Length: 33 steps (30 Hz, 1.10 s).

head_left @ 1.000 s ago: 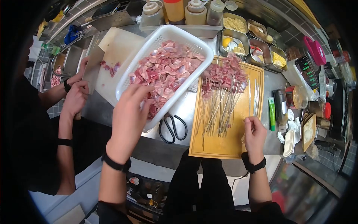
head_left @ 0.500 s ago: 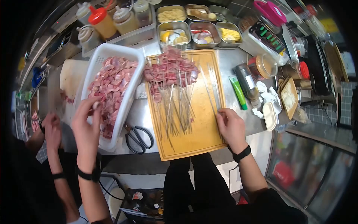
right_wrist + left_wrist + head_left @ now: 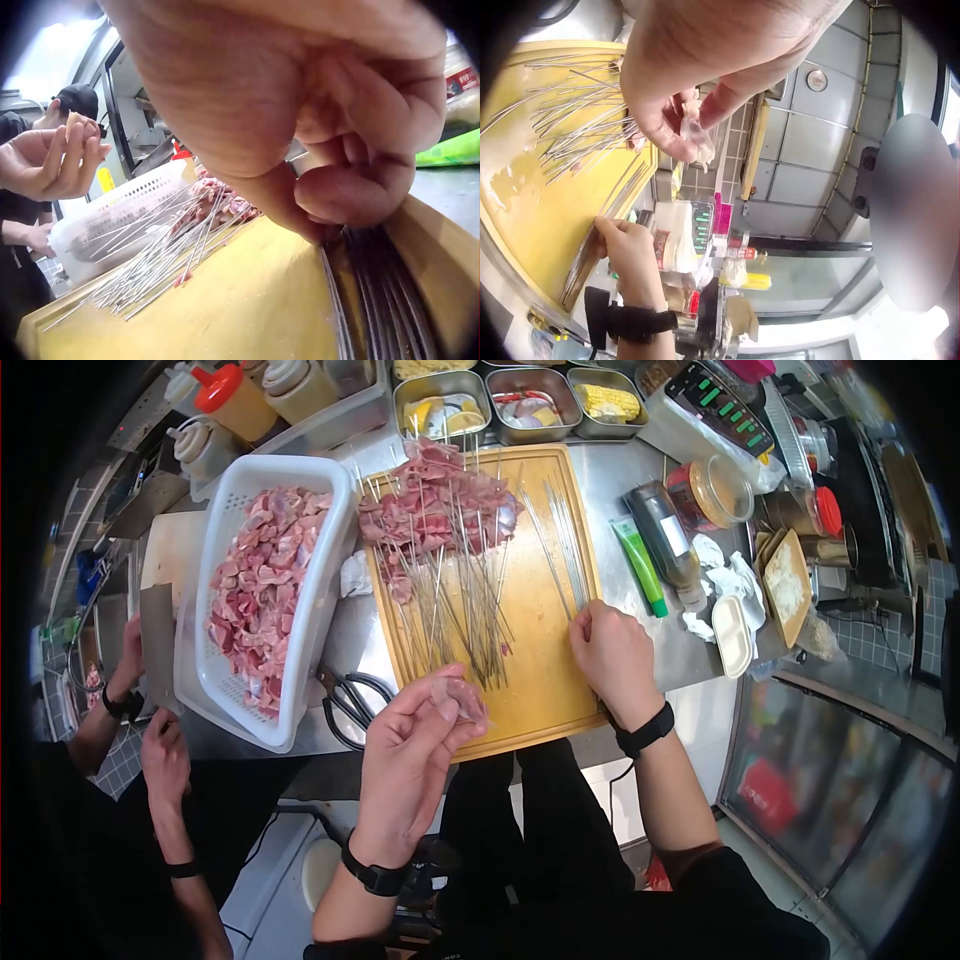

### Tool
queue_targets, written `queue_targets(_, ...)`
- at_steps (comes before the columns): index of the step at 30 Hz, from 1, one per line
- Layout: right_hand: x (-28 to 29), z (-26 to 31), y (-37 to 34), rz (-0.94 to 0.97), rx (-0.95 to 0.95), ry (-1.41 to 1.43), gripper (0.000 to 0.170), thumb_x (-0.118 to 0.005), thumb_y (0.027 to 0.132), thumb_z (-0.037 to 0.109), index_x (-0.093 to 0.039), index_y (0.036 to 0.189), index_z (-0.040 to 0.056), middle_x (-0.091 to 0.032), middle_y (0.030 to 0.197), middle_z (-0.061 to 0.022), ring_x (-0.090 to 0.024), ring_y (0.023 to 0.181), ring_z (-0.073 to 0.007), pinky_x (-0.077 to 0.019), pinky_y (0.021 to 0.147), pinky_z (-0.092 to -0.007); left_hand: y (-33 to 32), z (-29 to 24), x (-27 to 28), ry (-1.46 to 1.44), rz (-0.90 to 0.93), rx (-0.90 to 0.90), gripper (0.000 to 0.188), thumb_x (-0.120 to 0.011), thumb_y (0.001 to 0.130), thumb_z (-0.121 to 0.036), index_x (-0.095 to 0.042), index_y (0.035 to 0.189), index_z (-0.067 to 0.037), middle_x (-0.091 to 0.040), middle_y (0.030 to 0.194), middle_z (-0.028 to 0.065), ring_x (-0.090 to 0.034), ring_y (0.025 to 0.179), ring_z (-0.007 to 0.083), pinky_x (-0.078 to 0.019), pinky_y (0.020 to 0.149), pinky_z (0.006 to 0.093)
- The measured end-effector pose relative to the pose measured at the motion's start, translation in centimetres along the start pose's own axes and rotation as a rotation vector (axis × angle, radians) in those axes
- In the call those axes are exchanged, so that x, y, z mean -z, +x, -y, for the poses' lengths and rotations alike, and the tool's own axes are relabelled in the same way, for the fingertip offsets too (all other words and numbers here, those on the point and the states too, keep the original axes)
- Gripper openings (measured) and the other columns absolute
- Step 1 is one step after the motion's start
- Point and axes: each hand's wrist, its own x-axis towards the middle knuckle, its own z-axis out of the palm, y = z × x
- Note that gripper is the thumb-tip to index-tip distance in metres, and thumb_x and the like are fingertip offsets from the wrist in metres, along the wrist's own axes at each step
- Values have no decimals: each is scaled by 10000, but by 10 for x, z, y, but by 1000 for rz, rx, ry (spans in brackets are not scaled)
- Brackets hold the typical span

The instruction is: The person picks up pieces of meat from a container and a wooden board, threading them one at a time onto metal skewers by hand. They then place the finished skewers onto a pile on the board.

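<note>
My left hand (image 3: 400, 765) holds a piece of raw meat (image 3: 463, 698) between thumb and fingers, above the near edge of the yellow cutting board (image 3: 535, 695). At the board's right side, my right hand (image 3: 613, 660) has its thumb and finger pinched at the ends of bare metal skewers (image 3: 386, 292), which lie side by side. Threaded meat (image 3: 435, 505) lies in a pile at the far left of the board, its skewers (image 3: 450, 615) pointing toward me. Left of the board, a white perforated basket (image 3: 318, 600) contains many cut meat pieces (image 3: 265, 590).
Black-handled scissors (image 3: 345, 710) lie between basket and board. A green tube (image 3: 638, 565) and a dark bottle (image 3: 665, 545) lie right of the board. Metal containers (image 3: 535, 432) stand behind it. At far left, another person's hands (image 3: 165, 755) are beside a broad blade (image 3: 158, 640).
My left hand has come from the basket to the board's near edge with a meat piece. My right hand has stayed by the bare skewers. The head view has shifted.
</note>
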Motion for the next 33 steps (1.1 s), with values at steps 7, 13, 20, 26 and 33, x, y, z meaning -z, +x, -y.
queue_targets(7, 11, -3, -2, 48, -5, 119, 126, -639, 897, 146, -658, 886, 22, -711, 807, -191, -698, 748, -393, -562, 670, -481, 4, 14, -4, 191, -59, -88, 340, -664, 968, -12, -589, 1298, 27, -669, 1060, 66, -664, 924, 139, -548, 830, 269)
queue_targets(13, 25, -19, -40, 46, -177, 757, 68, -605, 946, 38, -570, 908, -8, -590, 716, -7, -563, 653, -20, -445, 596, -191, 25, 46, -21, 1337, -11, -879, 326, -661, 857, 75, -654, 1179, 23, -627, 1023, 139, -663, 920, 273, -537, 819, 324)
queue_targets(20, 18, -42, -104, 115, -302, 1078, 63, -579, 980, -7, -531, 952, 23, -569, 754, 38, -494, 673, 5, -409, 606, -176, 57, 114, -25, 1586, 214, -755, 489, -660, 827, 93, -609, 1300, -21, -566, 1203, 183, -599, 1082, 359, -516, 913, 425)
queue_targets(26, 12, -45, -151, 211, -256, 1117, 102, -648, 933, -8, -560, 969, 29, -562, 751, 47, -496, 666, 8, -394, 590, -174, 29, 91, -19, 1197, 98, -467, 333, -625, 940, 36, -623, 1269, -15, -640, 1045, 124, -669, 896, 244, -534, 793, 316)
queue_targets(33, 12, -36, -170, 243, -119, 1123, 128, -686, 914, -6, -590, 988, 35, -586, 738, 32, -550, 657, -18, -436, 592, -202, 31, 90, -46, 636, 110, -84, 174, -654, 1005, -65, -691, 1155, 16, -720, 979, 57, -659, 820, 87, -501, 679, 206)
